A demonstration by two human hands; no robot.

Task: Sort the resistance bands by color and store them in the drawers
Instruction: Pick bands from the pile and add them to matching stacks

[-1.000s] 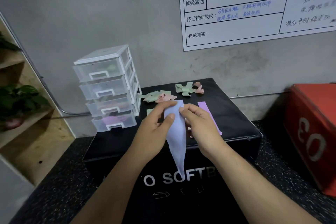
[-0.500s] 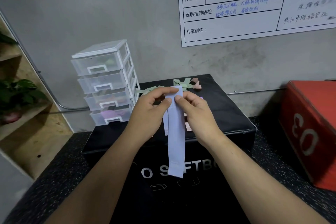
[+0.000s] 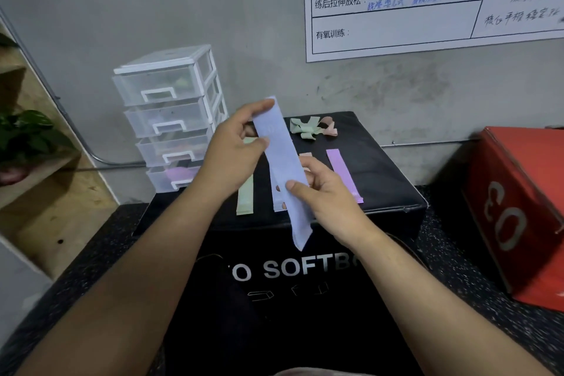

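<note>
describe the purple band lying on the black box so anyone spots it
Find the black box below the whiteboard. On its top, right of the right hand, lies the purple band. It is the rightmost flat strip, violet; the held band is pale blue.

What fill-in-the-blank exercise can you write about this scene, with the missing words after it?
1. The hanging band, gripped by the left hand and the right hand, is light ____.
2. The drawer unit has ____ drawers.
3. Inside the bottom drawer, the stored band is ____.
4. The large box at the far right is ____.
Missing words: blue, four, purple, red.
</note>
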